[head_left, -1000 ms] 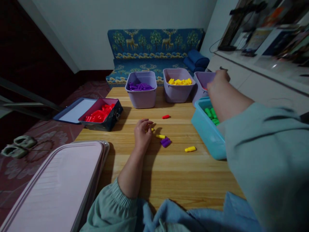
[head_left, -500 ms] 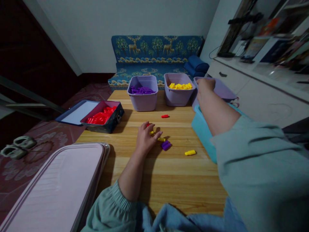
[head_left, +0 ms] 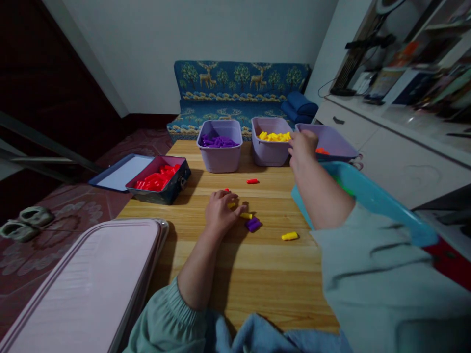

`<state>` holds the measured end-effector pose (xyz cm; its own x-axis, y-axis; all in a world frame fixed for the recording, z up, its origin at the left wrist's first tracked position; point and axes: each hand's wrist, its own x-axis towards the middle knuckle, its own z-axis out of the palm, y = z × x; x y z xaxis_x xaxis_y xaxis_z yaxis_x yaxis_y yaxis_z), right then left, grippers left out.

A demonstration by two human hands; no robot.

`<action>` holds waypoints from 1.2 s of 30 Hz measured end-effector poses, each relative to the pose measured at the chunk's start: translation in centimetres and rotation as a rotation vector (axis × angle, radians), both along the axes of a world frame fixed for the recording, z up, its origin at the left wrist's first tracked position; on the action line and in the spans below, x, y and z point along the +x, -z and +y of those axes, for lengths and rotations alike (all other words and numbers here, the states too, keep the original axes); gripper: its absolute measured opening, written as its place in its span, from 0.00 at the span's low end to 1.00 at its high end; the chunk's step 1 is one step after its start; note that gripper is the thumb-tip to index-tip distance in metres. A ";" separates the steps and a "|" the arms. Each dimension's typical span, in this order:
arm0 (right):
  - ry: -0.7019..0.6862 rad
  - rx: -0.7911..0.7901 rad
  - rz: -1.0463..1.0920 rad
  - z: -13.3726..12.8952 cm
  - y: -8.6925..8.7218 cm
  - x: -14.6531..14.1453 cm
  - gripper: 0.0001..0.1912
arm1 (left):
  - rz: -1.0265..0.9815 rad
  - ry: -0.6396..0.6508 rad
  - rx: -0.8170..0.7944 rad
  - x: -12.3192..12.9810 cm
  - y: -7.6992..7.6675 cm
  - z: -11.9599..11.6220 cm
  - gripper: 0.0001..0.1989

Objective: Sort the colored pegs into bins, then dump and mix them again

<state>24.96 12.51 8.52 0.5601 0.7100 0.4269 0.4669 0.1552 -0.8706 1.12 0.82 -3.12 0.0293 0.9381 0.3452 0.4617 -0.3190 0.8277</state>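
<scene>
From where I'm standing, the person's L hand [head_left: 221, 211] is hovering low over the wooden table [head_left: 257, 274], fingers bent and thumb apart, so it's looking part-open, w/ a small yellow plastic pc [head_left: 246, 215] lying by the thumb and a small red bit [head_left: 227, 190] showing just past the fingertips. The R hand [head_left: 304, 146] is reaching across the turquoise plastic tub [head_left: 397, 211], its fingers curling in front of the gap b/w the lilac plastic bin of yellow pcs [head_left: 270, 154] and the lilac plastic bin w/ orange-red pcs [head_left: 331, 135]; can't tell if it's holding anything, b/c the fingertips are partly turned away. A purple plastic cluster [head_left: 253, 224] is lying beside the near yellow pc, a lone yellow plastic pc [head_left: 290, 236] is resting nearer the person, and a lone red plastic pc [head_left: 252, 181] is sitting farther off, toward the bins. For good handling, I'm thinking the L fingertips should be pinching one pc at a time around its middle, w/o nudging the neighbors. The R forearm is passing low over the tub, so it should be staying above the rim, w/ the fingers clearing both bin walls.
</scene>
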 end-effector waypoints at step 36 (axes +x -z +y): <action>-0.662 -0.440 0.513 -11.1 11.0 -11.4 0.09 | -0.617 0.015 -0.345 0.0 1.4 1.5 0.16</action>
<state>13.57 1.46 -2.46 0.0310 0.9894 -0.1418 -0.0544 -0.1400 -0.9887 1.14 2.29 -4.52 -0.0626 0.9979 -0.0145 -0.1270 0.0065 0.9919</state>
